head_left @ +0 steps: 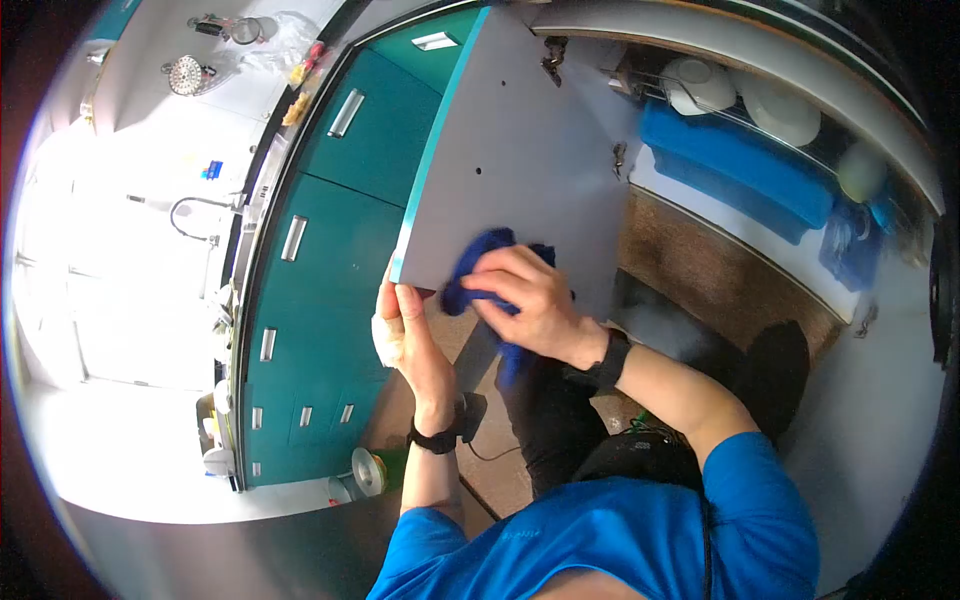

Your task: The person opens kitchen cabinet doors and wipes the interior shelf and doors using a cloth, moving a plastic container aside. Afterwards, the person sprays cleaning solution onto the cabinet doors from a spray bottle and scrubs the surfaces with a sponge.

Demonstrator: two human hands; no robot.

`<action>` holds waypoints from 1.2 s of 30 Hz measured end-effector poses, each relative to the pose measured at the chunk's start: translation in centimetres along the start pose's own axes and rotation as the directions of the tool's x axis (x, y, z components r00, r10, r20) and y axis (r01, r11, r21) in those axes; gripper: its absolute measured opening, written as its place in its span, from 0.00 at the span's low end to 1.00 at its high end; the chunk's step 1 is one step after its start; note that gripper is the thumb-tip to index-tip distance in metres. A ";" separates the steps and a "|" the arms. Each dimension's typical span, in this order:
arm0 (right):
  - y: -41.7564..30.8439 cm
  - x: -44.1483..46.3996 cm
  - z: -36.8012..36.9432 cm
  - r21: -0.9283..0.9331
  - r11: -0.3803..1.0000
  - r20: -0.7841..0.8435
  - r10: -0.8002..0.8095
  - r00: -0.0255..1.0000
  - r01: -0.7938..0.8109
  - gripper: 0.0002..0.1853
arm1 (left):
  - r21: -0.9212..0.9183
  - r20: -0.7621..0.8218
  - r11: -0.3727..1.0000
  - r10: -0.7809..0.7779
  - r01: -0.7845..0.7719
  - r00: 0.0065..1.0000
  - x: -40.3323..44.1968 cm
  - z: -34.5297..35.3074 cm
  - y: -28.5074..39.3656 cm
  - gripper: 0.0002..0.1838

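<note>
As the left hand (408, 345) grips the lower corner of a cabinet door (530, 140) at mid-frame, the right hand (533, 303), fingers clamped on a dark blue cloth (484, 250), meets its inner face; pressure could swing the door should the left grip slip.

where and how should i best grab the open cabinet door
Probably grip the cabinet door by its slim turquoise edge, coming from the person's left and pinching across it: it lies opposite the hinges, and the left hand holds its near corner.
</note>
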State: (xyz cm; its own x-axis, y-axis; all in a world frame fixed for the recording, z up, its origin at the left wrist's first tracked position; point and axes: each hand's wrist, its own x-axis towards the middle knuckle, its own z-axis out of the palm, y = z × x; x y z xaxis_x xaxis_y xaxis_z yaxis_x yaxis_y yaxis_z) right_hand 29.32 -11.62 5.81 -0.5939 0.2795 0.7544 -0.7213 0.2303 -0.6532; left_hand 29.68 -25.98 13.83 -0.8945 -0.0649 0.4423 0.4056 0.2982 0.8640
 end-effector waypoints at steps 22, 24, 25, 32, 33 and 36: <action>-1.0 13.3 -5.7 -0.273 0.891 0.066 -0.358 0.931 0.362 0.16 | 0.081 -0.015 0.994 0.077 -0.075 0.997 -1.0 3.1 0.8 0.33; 1.3 18.6 -7.9 -0.390 0.850 0.020 -0.376 0.926 0.354 0.11 | 0.106 0.184 0.964 0.220 -0.242 0.958 0.4 3.3 2.3 0.40; 2.2 21.1 -8.6 -0.445 0.835 -0.014 -0.367 0.930 0.323 0.10 | 0.084 0.170 0.968 0.222 -0.238 0.960 0.7 3.4 2.2 0.40; 10.7 28.8 -5.7 -0.749 0.597 0.254 -0.139 0.957 0.285 0.11 | 0.136 0.176 0.976 0.146 -0.171 0.974 0.9 2.4 1.0 0.43; 10.4 28.7 -5.7 -0.762 0.587 0.269 -0.094 0.959 0.271 0.12 | 0.117 0.137 0.981 0.137 -0.154 0.981 1.0 2.3 0.8 0.43; 7.8 26.7 -5.2 -0.687 0.692 0.265 -0.049 0.963 0.224 0.11 | 0.068 0.118 0.991 0.104 -0.113 0.988 1.0 1.6 0.9 0.42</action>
State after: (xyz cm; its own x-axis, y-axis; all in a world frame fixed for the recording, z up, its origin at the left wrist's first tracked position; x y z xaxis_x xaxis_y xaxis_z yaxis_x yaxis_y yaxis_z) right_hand 9.65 2.51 20.53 -0.6312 0.0106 0.7755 -0.3874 0.8619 -0.3271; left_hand 28.83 -24.28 14.73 -0.8632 0.0792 0.4985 0.4901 0.3680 0.7902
